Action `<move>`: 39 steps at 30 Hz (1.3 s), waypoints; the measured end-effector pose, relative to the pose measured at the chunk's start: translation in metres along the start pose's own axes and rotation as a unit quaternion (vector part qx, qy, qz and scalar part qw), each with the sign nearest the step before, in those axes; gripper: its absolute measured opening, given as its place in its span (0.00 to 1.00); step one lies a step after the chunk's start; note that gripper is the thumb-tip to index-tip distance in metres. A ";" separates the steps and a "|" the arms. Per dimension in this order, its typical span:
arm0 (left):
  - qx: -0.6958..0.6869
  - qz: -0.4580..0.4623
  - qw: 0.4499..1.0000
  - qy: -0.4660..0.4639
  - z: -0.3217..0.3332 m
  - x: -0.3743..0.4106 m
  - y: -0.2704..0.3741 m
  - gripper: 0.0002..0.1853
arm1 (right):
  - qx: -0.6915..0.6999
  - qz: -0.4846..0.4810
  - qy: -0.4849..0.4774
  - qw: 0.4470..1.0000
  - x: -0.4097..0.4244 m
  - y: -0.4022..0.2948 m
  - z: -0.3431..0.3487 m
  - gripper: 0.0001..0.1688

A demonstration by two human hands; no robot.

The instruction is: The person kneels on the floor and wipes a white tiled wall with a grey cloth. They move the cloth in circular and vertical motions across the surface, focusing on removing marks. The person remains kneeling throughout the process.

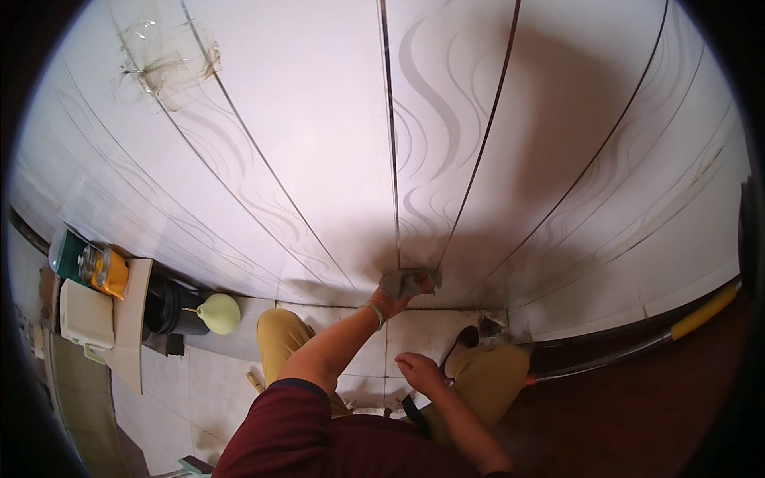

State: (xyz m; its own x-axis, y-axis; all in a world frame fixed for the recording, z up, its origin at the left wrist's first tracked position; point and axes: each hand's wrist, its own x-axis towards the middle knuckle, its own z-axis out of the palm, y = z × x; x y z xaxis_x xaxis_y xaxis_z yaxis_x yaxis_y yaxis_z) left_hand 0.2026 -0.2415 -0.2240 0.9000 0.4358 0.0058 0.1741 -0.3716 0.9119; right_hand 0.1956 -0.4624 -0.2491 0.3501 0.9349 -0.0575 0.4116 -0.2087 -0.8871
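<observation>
My left hand [389, 303], with a bracelet at the wrist, presses a grey cloth [401, 284] to the lower part of a white wall panel [323, 161]. The cloth is bunched and covers most of my fingers. Dark vertical lines and grey wavy patterns run up the wall. Close to my right knee, my right hand [422, 374] hangs above the tiled floor [364, 352]. Its fingers are curled in, and no object shows in them.
Clear tape [173, 71] clings to the wall's upper left. At left, a shelf board [132, 322] bears an orange-and-clear appliance [110, 272] and a white container [86, 313]. Beside it are a black bucket [185, 310] and a pale green rounded object [220, 313]. A yellow-gripped pole [705, 310] lies right.
</observation>
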 end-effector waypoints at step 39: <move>0.347 0.235 0.654 0.629 -0.267 -0.034 0.247 0.49 | -0.039 0.013 -0.012 0.999 -0.010 0.033 0.014 0.10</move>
State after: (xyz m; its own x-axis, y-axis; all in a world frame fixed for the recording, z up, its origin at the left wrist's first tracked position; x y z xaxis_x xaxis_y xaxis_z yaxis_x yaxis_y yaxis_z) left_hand 0.1087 -0.1293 0.1105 -0.0467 0.3063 0.9508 0.5291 -0.7998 0.2836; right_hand 0.1938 -0.4746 -0.2837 0.3418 0.9352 -0.0923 0.4679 -0.2546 -0.8463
